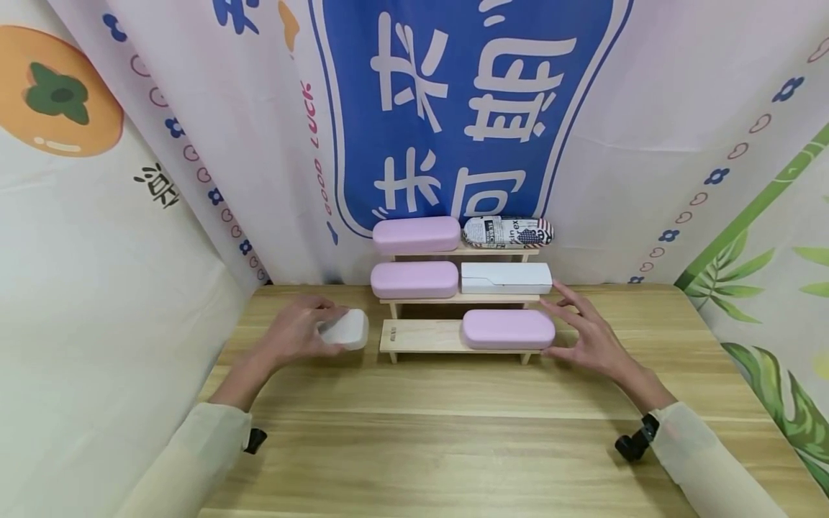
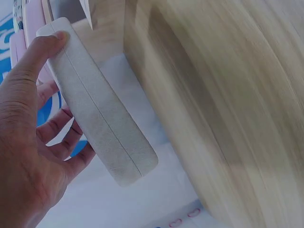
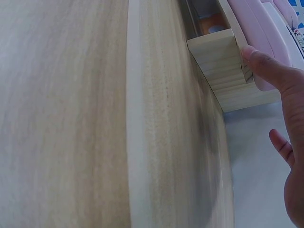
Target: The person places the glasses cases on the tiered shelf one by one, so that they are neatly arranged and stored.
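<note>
My left hand [image 1: 299, 332] grips a white glasses case [image 1: 346, 329] just left of the wooden stand's lowest shelf [image 1: 421, 335]. In the left wrist view the thumb presses near one end of this case [image 2: 97, 104], whose seam runs lengthwise. At the stand's right end, my right hand [image 1: 592, 337] has its fingers spread beside the shelves. Its thumb [image 3: 268, 66] touches the bottom shelf's end, close to a pink glasses case [image 1: 508, 329] lying there. On the middle shelf are another pink case [image 1: 414, 280] and a white box-shaped case [image 1: 506, 278].
The top shelf carries a pink case [image 1: 417, 234] and a newspaper-print case [image 1: 508, 232]. Under the stand is a wood-grain table [image 1: 427, 446]. A printed cloth [image 1: 602, 187] hangs right behind it, with more cloth at both sides.
</note>
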A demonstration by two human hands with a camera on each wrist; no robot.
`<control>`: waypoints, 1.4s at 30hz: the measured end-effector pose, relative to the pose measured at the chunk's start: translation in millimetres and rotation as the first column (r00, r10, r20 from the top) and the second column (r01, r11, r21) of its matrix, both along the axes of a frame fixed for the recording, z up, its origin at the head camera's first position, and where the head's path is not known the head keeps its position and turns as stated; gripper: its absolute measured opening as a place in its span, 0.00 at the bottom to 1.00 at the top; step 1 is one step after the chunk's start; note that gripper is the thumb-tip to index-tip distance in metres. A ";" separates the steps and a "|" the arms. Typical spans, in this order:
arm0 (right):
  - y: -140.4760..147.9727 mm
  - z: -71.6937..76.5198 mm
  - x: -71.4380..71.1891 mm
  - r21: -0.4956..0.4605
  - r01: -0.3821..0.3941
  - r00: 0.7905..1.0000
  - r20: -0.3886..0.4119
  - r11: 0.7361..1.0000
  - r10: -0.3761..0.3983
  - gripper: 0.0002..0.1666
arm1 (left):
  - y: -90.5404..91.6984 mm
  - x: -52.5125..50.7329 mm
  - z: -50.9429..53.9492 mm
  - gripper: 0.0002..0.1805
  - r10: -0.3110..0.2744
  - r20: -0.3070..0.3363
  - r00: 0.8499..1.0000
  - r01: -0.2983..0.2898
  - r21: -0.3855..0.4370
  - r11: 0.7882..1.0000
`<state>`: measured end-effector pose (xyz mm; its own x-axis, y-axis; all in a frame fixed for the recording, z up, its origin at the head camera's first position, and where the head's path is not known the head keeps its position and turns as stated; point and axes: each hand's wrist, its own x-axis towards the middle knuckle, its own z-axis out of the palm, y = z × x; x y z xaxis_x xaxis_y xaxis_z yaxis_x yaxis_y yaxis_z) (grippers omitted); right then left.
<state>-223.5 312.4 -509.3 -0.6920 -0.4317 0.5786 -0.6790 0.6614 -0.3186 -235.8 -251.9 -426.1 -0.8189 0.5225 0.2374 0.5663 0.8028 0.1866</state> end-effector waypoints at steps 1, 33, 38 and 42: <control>0.1 0.0 -0.2 0.001 -0.001 1.000 0.000 1.000 0.001 0.62 | 2.6 0.9 0.0 0.41 -0.003 -0.001 1.000 0.003 0.000 1.000; 1.5 -0.7 -0.6 0.008 0.006 1.000 0.012 1.000 -0.007 0.62 | 89.5 9.1 0.9 0.45 -0.012 0.042 0.999 0.012 -0.003 1.000; 1.2 -0.7 0.3 0.000 0.010 1.000 0.020 1.000 -0.010 0.62 | 101.8 9.5 1.3 0.45 0.000 0.020 1.000 0.000 -0.011 1.000; 1.3 -0.7 -0.4 -0.001 0.003 1.000 0.006 1.000 -0.003 0.62 | 111.8 10.0 0.6 0.45 0.007 0.014 1.000 -0.007 -0.025 1.000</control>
<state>-223.9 313.7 -509.9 -0.6966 -0.4294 0.5748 -0.6753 0.6631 -0.3230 -225.8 -140.2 -425.5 -0.8255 0.5226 0.2129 0.5584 0.8111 0.1740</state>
